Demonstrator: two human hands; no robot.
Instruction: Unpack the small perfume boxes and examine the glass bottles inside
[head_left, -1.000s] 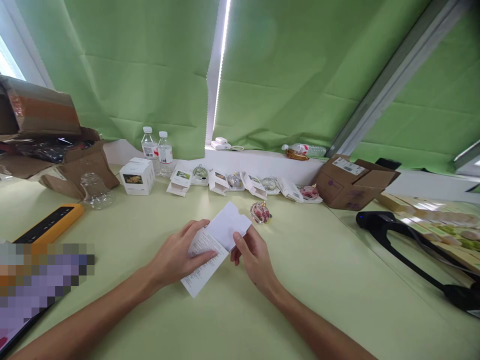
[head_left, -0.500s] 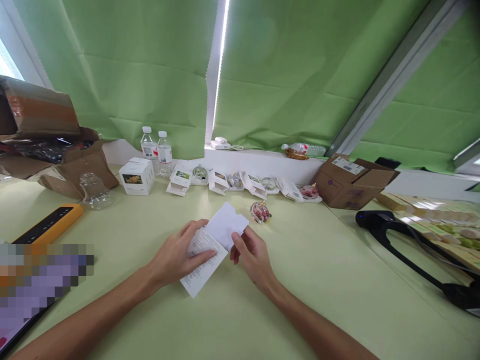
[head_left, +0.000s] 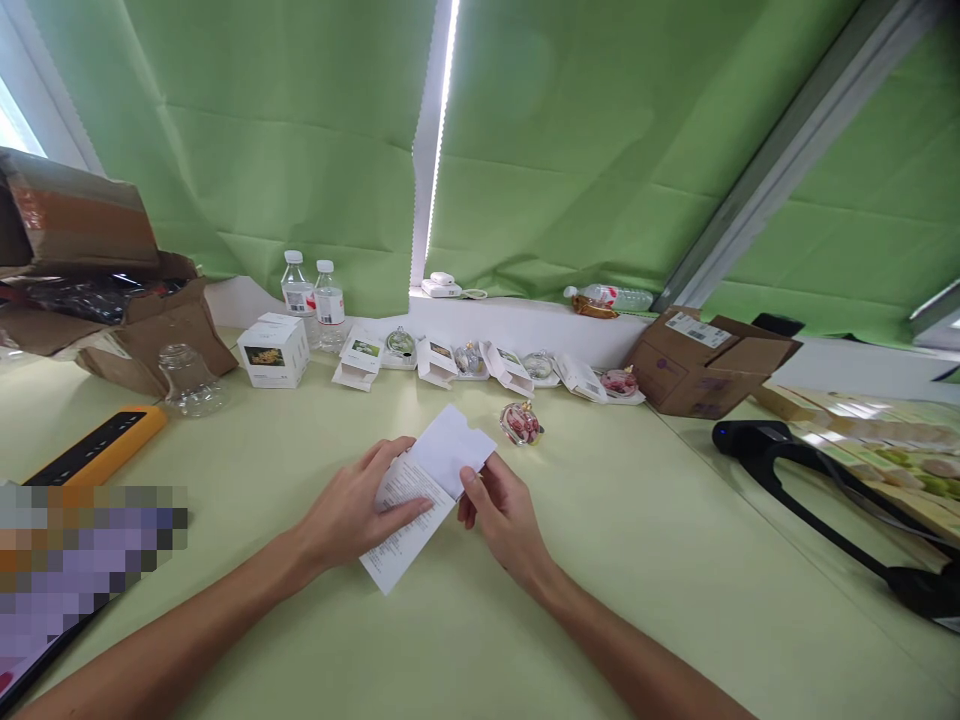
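Between my hands is a flat white paper carton (head_left: 454,446), tilted, with small print on its near panel and a notch in the blank far flap. My left hand (head_left: 358,508) grips its left side, the thumb lying across the print. At the right edge, my right hand (head_left: 504,515) pinches the carton near the fold, its thumb on top and the other fingers partly hidden underneath. Just beyond it stands a round glass ornament (head_left: 520,424) with red and white contents and a gold top.
Along the back are opened white boxes (head_left: 360,357) beside several glass ornaments (head_left: 400,345), a closed white box (head_left: 274,352) and water bottles (head_left: 328,308). A clear jar (head_left: 193,385) and orange power strip (head_left: 97,445) lie left. A cardboard box (head_left: 697,365) and black headset-like device (head_left: 795,510) are right.
My right hand has shifted very slightly left along with the carton's edge. Both hands keep their hold, and the other things stay where they were.
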